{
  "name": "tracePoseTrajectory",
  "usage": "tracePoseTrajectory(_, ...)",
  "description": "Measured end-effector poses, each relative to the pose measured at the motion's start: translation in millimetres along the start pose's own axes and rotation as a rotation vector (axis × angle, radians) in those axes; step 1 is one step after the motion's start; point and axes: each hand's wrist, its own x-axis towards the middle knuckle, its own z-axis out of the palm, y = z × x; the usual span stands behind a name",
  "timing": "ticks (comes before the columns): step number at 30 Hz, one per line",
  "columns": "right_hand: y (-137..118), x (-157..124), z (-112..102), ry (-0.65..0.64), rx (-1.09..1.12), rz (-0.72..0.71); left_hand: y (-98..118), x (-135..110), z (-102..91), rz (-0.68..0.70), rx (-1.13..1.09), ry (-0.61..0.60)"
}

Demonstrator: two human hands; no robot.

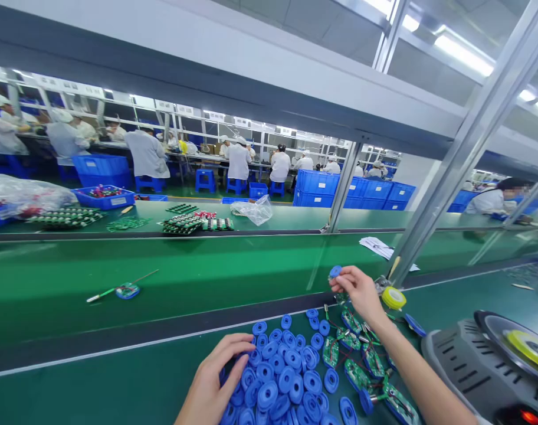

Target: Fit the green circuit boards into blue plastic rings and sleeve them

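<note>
Between my two hands, on the green worktop [74, 398], lies a loose heap of blue rings [278, 378], moulded pieces with a hole through the middle; their material I cannot tell from this feed. My left hand [216, 378] is half closed and curled over the near edge of the heap, its fingers [238, 348] bent down among the rings. Whether it has hold of one, I cannot tell. My right hand [357, 292] is raised past the far side of the heap, pinching a single blue ring [335, 271] at its rim between thumb and fingertips, with the rest of the hand curled loosely behind it.

Under my right wrist, green circuit boards [355, 360] with red and black wires lie spread out against the rings. The heap under one hand and the boards under the other look set out so that both stay within short reach, I judge, and the rim pinch leaves the ring's face uncovered.

Beyond my right hand sit a roll of yellow tape [393, 298] and, lower down, a grey machine [476, 369] with a round disc on top. Ahead of my hands, a green conveyor belt [118, 319] carries a green-handled tool [114, 287] lying against a board on a blue ring [127, 290]. Farther off, co-workers in white coats [147, 153] sit among blue crates [315, 189].
</note>
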Motion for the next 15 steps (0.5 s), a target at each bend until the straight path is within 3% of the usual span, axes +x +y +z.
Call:
tracePoseTrajectory(7,14,-30,47,-0.256,-0.318,-0.101,0,-3,1.1,0.012,-0.024,-0.012)
tracePoseTrajectory(15,27,-43,67,-0.370,-0.688,-0.272,4,-5,0.3,0.061,-0.066,-0.003)
